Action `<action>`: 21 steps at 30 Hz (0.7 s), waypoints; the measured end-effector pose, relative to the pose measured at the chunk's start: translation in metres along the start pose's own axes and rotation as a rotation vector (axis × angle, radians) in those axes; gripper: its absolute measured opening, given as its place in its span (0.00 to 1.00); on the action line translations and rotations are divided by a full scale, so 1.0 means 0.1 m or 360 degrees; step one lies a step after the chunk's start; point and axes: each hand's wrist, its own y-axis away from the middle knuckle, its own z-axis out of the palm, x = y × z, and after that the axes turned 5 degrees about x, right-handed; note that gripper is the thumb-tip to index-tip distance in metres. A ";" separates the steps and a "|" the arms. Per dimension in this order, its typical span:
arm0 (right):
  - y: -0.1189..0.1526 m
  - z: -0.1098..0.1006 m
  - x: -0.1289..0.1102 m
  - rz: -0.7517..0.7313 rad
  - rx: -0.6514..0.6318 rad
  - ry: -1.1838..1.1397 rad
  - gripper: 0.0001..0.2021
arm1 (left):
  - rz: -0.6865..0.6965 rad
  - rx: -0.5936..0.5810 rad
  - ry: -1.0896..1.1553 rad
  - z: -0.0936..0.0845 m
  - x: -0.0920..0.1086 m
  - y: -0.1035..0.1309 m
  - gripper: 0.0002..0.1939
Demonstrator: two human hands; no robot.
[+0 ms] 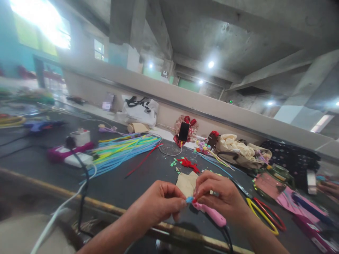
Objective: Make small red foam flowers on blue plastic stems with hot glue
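Observation:
Near the front edge of the table, my left hand [165,203] pinches a small blue fuzzy piece [189,200] between thumb and fingertips. My right hand [221,194] closes its fingertips on a small red piece [194,200] right against the blue one. Whether the two pieces are joined cannot be made out. Just below my fingers lies a pink-handled tool [215,216] with a black cord; its tip is partly hidden. Behind the hands is a beige cloth [185,183], with a pile of red pieces [188,164] and light green bits [173,162] beyond it.
Blue, yellow and green chenille stems [124,150] lie at left, near a purple-white power strip [71,155]. A phone [183,132] leans at the back. To the right are scissors [267,215] with red and yellow handles, a glass jar [275,180] and a cloth bag [238,151].

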 end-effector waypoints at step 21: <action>-0.02 0.00 0.02 -0.0070 -0.0218 0.0226 0.06 | -0.0093 -0.0029 0.0038 0.05 -0.05 0.03 0.07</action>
